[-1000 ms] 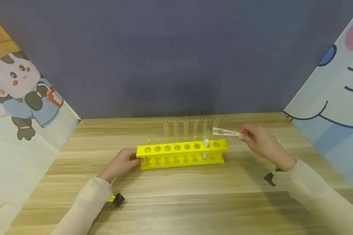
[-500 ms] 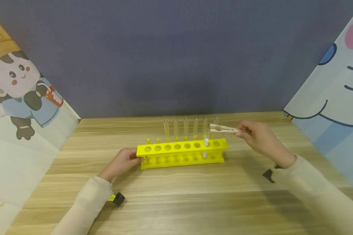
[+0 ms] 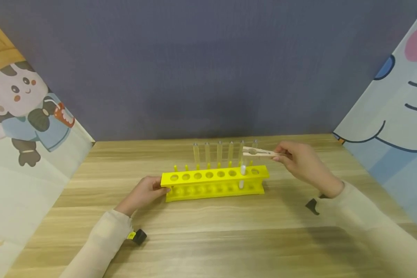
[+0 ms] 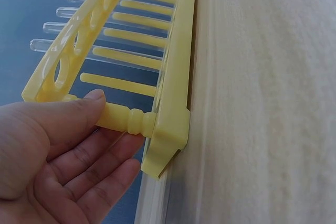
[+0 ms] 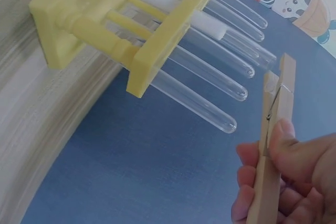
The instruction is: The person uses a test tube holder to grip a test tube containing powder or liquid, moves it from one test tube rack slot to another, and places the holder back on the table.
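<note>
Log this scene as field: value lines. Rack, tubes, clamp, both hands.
rack: yellow rack, upright on the wooden tabletop
left_hand: left hand grips the end post at the rack's left end
right_hand: right hand holds the wooden clamp
clamp: tips parted, at the filled tube's mouth; contact unclear
filled_tube: tube with white contents, second hole from the right
empty_tubes: six clear tubes, upside down on the rear pegs
white_contents: material unclear
</note>
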### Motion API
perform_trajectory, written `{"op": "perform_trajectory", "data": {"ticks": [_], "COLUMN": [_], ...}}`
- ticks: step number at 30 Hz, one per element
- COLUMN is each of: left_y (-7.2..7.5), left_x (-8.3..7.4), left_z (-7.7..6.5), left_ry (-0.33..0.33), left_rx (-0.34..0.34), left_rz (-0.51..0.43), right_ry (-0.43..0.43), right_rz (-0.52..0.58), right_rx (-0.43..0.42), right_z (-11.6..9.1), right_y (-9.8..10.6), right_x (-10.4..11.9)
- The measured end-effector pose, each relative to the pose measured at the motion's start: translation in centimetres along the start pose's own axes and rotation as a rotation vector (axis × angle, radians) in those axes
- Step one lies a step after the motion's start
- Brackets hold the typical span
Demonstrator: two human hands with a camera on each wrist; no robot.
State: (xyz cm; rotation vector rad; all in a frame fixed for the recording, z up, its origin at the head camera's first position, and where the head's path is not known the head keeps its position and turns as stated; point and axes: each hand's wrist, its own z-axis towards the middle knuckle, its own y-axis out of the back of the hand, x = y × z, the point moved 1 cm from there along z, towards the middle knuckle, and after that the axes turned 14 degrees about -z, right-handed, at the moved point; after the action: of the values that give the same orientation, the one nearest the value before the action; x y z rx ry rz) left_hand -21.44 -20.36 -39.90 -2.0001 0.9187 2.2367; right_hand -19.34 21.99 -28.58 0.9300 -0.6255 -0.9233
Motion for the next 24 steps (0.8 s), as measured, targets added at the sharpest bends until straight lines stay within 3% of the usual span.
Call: {"op": "perform_trajectory", "data": {"ticks": [24], "left_y": [0.1], "left_x": [0.4], "left_z": [-0.1], "left_ry": [0.001], "left_rx": [0.012], "left_rz": [0.002], "right_ry": [-0.021], "right_rz": [0.033], "right_rx": [0.073], "right_z": [0.9], "right_y": [-0.3], "right_x": [1.1]}}
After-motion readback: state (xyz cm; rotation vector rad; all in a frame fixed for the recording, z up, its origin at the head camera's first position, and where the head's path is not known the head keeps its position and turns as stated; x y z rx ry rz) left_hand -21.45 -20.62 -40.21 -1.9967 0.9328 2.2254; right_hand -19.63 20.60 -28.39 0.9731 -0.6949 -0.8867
